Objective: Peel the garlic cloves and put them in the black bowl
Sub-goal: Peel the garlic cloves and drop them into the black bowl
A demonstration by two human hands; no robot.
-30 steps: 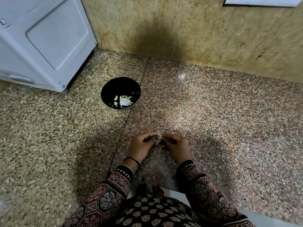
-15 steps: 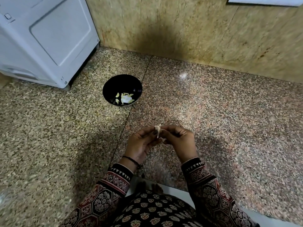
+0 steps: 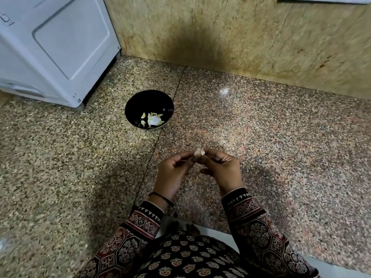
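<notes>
A small pale garlic clove (image 3: 199, 152) with papery skin is pinched between the fingertips of both my hands, above the speckled floor. My left hand (image 3: 172, 173) holds it from the left with curled fingers. My right hand (image 3: 220, 169) grips it from the right, thumb and forefinger on the skin. The black bowl (image 3: 149, 101) stands on the floor ahead and to the left of my hands. Several peeled yellowish cloves (image 3: 152, 119) lie inside it.
A grey appliance (image 3: 52, 47) stands at the far left, close to the bowl. A tan stone wall (image 3: 241, 37) closes the back. Speckled granite floor (image 3: 281, 137) spreads to the right. A white board's edge (image 3: 224, 237) shows by my lap.
My hands have risen slightly in view and stayed together on the clove. The camera has shifted a little, moving the bowl in the frame.
</notes>
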